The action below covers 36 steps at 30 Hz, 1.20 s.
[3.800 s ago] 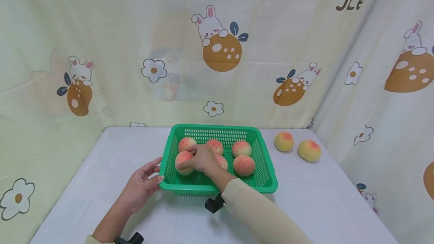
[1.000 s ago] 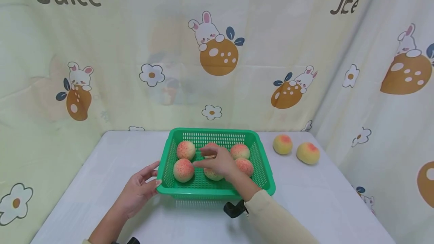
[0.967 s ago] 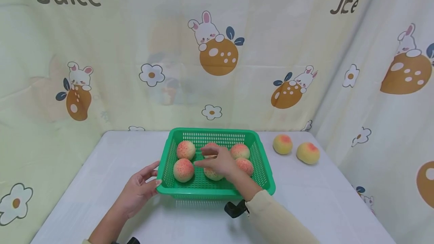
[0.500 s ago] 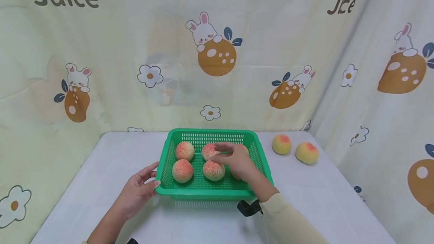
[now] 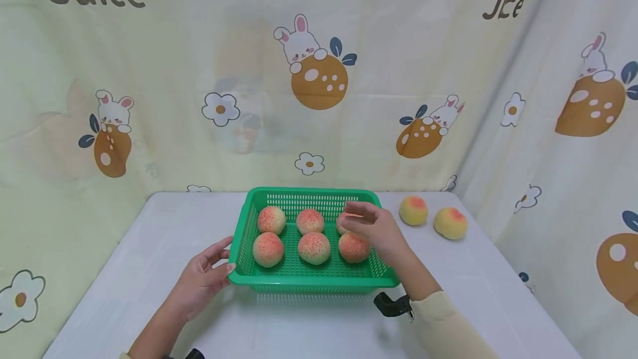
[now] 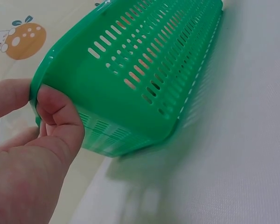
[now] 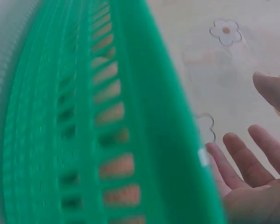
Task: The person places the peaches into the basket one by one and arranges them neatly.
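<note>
A green plastic basket [image 5: 314, 281] sits on the white table, with peaches in two rows of three. The front row holds a left peach [image 5: 268, 249], a middle peach [image 5: 314, 248] and a right peach [image 5: 354, 247]. My left hand [image 5: 201, 284] grips the basket's left rim; in the left wrist view its thumb and fingers pinch the green rim [image 6: 43, 70]. Over the basket's right side hovers my right hand [image 5: 381, 231], fingers spread and holding nothing. It partly hides the back right peach [image 5: 341, 222]. The right wrist view shows those fingers [image 7: 247, 158] apart beyond the rim.
Two yellower peaches, one nearer the basket [image 5: 413, 210] and one farther right [image 5: 451, 223], lie on the table [image 5: 438, 287] at the back right. A patterned curtain [image 5: 179, 71] hangs behind the table and along the right side.
My right hand has moved off the left peaches, across the middle ones, to the right side of the basket, leaving the peaches in rows. My left hand stays at the left rim.
</note>
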Motion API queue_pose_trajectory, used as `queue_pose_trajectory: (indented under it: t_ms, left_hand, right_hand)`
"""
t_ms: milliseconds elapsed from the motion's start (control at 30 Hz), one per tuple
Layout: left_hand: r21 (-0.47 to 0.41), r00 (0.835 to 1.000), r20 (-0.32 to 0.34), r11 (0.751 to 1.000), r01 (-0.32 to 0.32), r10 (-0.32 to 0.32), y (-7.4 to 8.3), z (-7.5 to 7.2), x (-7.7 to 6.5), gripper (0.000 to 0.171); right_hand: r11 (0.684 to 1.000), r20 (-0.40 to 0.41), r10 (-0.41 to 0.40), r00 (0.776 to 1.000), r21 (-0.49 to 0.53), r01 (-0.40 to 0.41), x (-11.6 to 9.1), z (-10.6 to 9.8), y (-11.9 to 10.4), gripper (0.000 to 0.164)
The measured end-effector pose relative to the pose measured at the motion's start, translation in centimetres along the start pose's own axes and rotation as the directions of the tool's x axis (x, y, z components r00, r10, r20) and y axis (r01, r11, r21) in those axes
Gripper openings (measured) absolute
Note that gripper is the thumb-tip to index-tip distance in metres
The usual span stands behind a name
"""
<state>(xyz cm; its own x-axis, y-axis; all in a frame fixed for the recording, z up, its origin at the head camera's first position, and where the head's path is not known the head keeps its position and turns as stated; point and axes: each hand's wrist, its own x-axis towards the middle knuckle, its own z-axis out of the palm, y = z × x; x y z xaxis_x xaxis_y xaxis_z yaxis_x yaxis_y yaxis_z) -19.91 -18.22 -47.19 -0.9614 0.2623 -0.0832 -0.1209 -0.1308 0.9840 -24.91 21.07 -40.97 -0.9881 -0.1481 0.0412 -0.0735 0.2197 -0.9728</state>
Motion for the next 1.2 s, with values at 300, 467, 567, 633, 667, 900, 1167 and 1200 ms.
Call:
queue_pose_trajectory:
  t_ms: [300, 467, 567, 633, 667, 900, 1167, 1200]
  left_hand:
    - [-0.014, 1.000, -0.004, 1.000, -0.002, 0.002, 0.0, 0.1, 0.0, 0.073]
    - [-0.011, 1.000, 0.003, 1.000, -0.016, 0.016, -0.1, 0.1, 0.0, 0.073]
    - [-0.013, 1.000, 0.000, 1.000, -0.017, 0.017, -0.2, 0.0, 0.1, 0.073]
    - [-0.015, 1.000, 0.001, 1.000, -0.019, 0.019, -0.2, 0.0, 0.1, 0.073]
    - [-0.015, 1.000, -0.003, 1.000, -0.020, 0.020, -0.2, 0.0, 0.1, 0.072]
    - [-0.026, 1.000, -0.018, 1.000, 0.012, -0.013, -0.2, -0.1, 0.2, 0.072]
    - [-0.015, 1.000, -0.015, 1.000, -0.006, 0.006, -0.3, -0.1, 0.3, 0.071]
    - [-0.012, 1.000, -0.014, 1.000, -0.013, 0.013, -0.3, -0.1, 0.3, 0.071]
  right_hand:
    - [0.997, -0.069, -0.016, 0.997, -0.070, 0.011, -0.7, -3.6, 1.3, 0.063]
    - [0.997, -0.107, -0.037, 0.994, -0.076, 0.029, -0.7, -5.7, 2.2, 0.067]
    - [0.996, -0.137, -0.056, 0.989, -0.074, 0.046, -0.8, -6.8, 2.7, 0.066]
    - [0.995, -0.159, -0.072, 0.985, -0.075, 0.060, -0.9, -7.6, 3.1, 0.064]
    - [0.995, -0.172, -0.078, 0.982, -0.074, 0.066, -0.9, -7.9, 3.3, 0.063]
    - [0.994, -0.283, -0.099, 0.954, -0.064, 0.084, -0.9, -10.1, 4.6, 0.058]
    - [0.996, -0.479, -0.063, 0.875, -0.079, 0.029, -0.8, -12.2, 6.0, 0.057]
    - [0.997, -0.502, -0.058, 0.863, -0.071, 0.026, -0.7, -12.6, 6.2, 0.056]
